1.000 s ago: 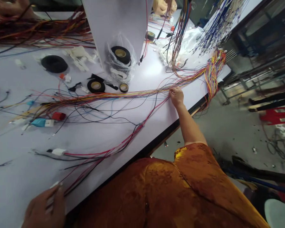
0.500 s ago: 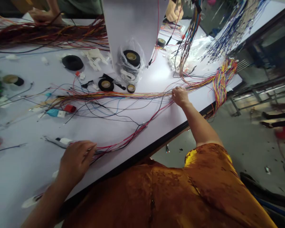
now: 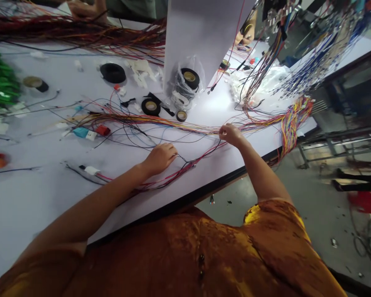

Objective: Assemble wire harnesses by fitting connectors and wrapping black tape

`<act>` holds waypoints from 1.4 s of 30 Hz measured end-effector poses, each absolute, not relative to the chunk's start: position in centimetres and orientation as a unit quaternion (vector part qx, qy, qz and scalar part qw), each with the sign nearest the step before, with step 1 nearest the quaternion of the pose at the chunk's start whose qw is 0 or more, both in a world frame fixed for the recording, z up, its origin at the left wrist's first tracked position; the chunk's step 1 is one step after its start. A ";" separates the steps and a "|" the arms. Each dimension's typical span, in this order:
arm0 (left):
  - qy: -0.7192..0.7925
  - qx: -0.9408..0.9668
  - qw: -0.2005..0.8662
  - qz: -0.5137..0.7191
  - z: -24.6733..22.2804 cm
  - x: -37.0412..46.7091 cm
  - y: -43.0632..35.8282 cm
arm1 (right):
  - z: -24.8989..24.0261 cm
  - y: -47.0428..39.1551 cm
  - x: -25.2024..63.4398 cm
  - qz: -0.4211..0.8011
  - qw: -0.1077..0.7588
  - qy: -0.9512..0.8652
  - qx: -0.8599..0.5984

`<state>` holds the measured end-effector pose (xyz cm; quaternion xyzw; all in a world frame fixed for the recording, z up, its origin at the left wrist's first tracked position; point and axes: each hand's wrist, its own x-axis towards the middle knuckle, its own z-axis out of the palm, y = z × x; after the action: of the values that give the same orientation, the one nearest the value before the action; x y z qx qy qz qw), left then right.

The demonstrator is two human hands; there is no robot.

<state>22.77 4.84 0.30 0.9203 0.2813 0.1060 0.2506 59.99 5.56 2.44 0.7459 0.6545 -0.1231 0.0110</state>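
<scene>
My right hand [image 3: 230,134] is closed in a pinch at the long bundle of yellow, red and black wires [image 3: 198,131]. A black wire runs down from its fingertips towards the red and black branch [image 3: 173,175] near the table's front edge. My left hand [image 3: 161,159] hovers over the middle, between the bundle and that branch, its fingers curled together. A thin dark wire shows by its fingertips; whether they grip it is hidden. A white connector [image 3: 91,170] ends the branch at the left. Red [image 3: 103,130] and blue [image 3: 80,132] connectors lie at the bundle's left end.
Rolls of black tape [image 3: 151,106] lie behind the bundle, and a bagged roll [image 3: 190,78] hangs at the white upright panel [image 3: 185,33]. Green pieces [image 3: 1,80] are heaped at left. Hanging wires [image 3: 266,70] reach down at right. Other people's hands [image 3: 86,9] are across the table.
My left hand has moved right and away from me, off the left part of the red and black branch. My right hand has shifted slightly left and nearer. The view has turned a little.
</scene>
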 end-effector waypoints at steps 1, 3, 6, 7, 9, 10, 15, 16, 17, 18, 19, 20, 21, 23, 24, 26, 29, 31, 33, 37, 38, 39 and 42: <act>0.283 0.921 0.246 0.102 0.0 22.7 5.0 | 2.6 5.5 59.7 -0.111 0.025 0.651 0.751; 0.287 0.923 0.238 0.099 -0.3 22.2 5.3 | 2.8 5.3 58.7 -0.065 0.049 0.646 0.759; 0.304 0.921 0.218 0.106 -0.4 21.1 6.2 | 3.2 5.1 56.7 0.041 0.077 0.658 0.748; 0.310 0.921 0.210 0.107 -0.5 20.7 6.6 | 3.4 5.2 55.8 0.059 0.076 0.667 0.738; 0.320 0.920 0.196 0.112 -0.5 20.0 7.7 | 3.6 5.7 53.8 0.056 0.062 0.689 0.720; 0.324 0.919 0.191 0.116 -0.5 19.7 8.3 | 3.7 6.1 52.7 0.040 0.051 0.699 0.712; 0.356 0.909 0.190 0.103 -0.8 19.2 10.2 | 3.3 9.5 45.5 -0.113 -0.039 0.732 0.670; 0.361 0.908 0.191 0.092 -0.8 19.3 10.3 | 3.1 10.4 43.9 -0.147 -0.060 0.741 0.652; 0.362 0.909 0.192 0.082 -0.8 19.4 10.3 | 2.7 11.4 42.4 -0.175 -0.077 0.753 0.629; 0.359 0.911 0.191 0.073 -0.7 19.4 10.3 | 2.3 12.3 41.0 -0.198 -0.088 0.767 0.603; 0.355 0.913 0.189 0.065 -0.6 19.5 10.1 | 1.9 13.3 39.8 -0.215 -0.093 0.781 0.579; 0.350 0.916 0.185 0.057 -0.5 19.5 10.0 | 1.6 14.2 38.7 -0.228 -0.094 0.791 0.560; 0.351 0.918 0.179 0.050 -0.3 19.4 10.0 | 1.2 15.0 37.9 -0.238 -0.092 0.798 0.547; 0.380 0.910 0.162 0.037 0.3 19.0 10.0 | 0.9 16.3 36.9 -0.244 -0.088 0.803 0.537; 0.410 0.899 0.151 0.033 0.6 18.6 10.2 | 0.9 16.6 36.7 -0.241 -0.092 0.803 0.538; 0.485 0.864 0.134 0.026 1.4 17.4 10.9 | 1.8 16.6 36.9 -0.228 -0.119 0.791 0.555; 0.597 0.789 0.144 0.009 2.4 15.4 12.4 | 4.6 15.4 38.4 -0.208 -0.225 0.745 0.592; 0.644 0.746 0.168 -0.006 2.8 14.2 13.5 | 6.9 14.3 39.9 -0.175 -0.353 0.696 0.600; 0.667 0.719 0.195 -0.011 3.1 13.2 14.4 | 8.7 13.0 41.7 -0.124 -0.478 0.636 0.592; 0.688 0.691 0.223 0.005 3.4 12.3 15.2 | 9.6 10.7 44.4 -0.230 -0.357 0.638 0.643; 0.691 0.690 0.217 0.010 3.5 12.3 15.3 | 9.4 10.2 44.6 -0.283 -0.287 0.642 0.652; 0.686 0.698 0.205 0.014 3.6 12.4 15.2 | 9.1 9.9 44.5 -0.332 -0.227 0.641 0.653; 0.617 0.767 0.175 0.028 3.4 13.3 14.9 | 8.0 9.8 42.4 -0.459 -0.147 0.610 0.629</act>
<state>13.28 14.93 3.35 0.7665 0.6172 0.0279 0.1752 42.38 9.78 8.03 0.6288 0.6099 -0.4595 -0.1466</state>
